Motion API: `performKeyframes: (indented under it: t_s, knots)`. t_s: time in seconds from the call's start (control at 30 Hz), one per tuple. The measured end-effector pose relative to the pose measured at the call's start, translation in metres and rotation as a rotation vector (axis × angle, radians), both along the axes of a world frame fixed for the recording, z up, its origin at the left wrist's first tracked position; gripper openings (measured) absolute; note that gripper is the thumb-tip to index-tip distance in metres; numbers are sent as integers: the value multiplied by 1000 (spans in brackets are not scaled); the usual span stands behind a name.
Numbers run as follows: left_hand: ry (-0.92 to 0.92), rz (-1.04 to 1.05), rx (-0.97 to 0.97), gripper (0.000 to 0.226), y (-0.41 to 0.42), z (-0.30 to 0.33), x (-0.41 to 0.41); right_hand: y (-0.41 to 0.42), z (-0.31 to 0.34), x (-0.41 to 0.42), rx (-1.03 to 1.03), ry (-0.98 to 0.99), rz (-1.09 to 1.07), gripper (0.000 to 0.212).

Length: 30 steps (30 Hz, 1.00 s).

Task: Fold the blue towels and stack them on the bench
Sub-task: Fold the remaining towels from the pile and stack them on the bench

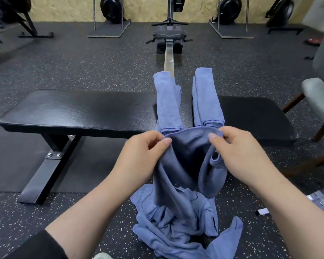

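Speckled rubber gym flooring [82, 68] ran under a black bench [73, 111], with rowing machines at twelve o'clock. We pinched the top hem of a blue towel [187, 159]: our left hand [144, 148] at its ten o'clock corner, our right hand [238, 146] at two o'clock. It hung limp over a crumpled heap of towels [176, 227] at six o'clock. Two folded towels [207, 98] lay side by side across the bench. The cloth looked thin, light and soft; it would probably sag, so we judged the corners the best hold.
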<state>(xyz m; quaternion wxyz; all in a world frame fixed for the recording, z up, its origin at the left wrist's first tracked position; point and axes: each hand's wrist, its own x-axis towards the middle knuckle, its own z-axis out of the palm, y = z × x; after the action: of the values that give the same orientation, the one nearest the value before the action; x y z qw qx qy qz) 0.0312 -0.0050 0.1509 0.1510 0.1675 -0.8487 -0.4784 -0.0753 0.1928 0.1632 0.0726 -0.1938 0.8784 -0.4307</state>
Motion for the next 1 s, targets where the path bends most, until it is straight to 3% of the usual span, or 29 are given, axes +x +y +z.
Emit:
performKeyframes:
  t_s: [0.07,0.17,0.23,0.3,0.37,0.4,0.53,0.7,0.87,1.0]
  knots:
    - [66,47,-21,24,3,3,0,-3,1,6,91,-113,106,12]
    - [61,6,-20,25,11,6,-2,-8,-3,15,145,-76,261,48]
    - [30,-63,10,23,16,7,-4,-14,-3,19,131,-21,323,59]
    - [26,-127,29,22,20,7,-6,-17,-3,21,94,-34,369,48]
    - [37,-149,24,25,22,6,-7,-19,-3,22,49,-32,405,22]
    - [43,-152,22,27,21,6,-7,-19,-3,23,28,-30,405,9]
    - [16,-185,46,27,14,3,-7,-18,-2,22,-26,6,302,27]
    - [-234,-251,-57,30,-1,-9,-5,-12,-3,11,-216,51,29,35]
    - [-141,-130,-127,34,0,-4,-2,-3,-5,1,-68,65,-35,36]
    - [-53,-120,-203,34,5,-1,-2,-7,-10,5,106,-30,92,12]
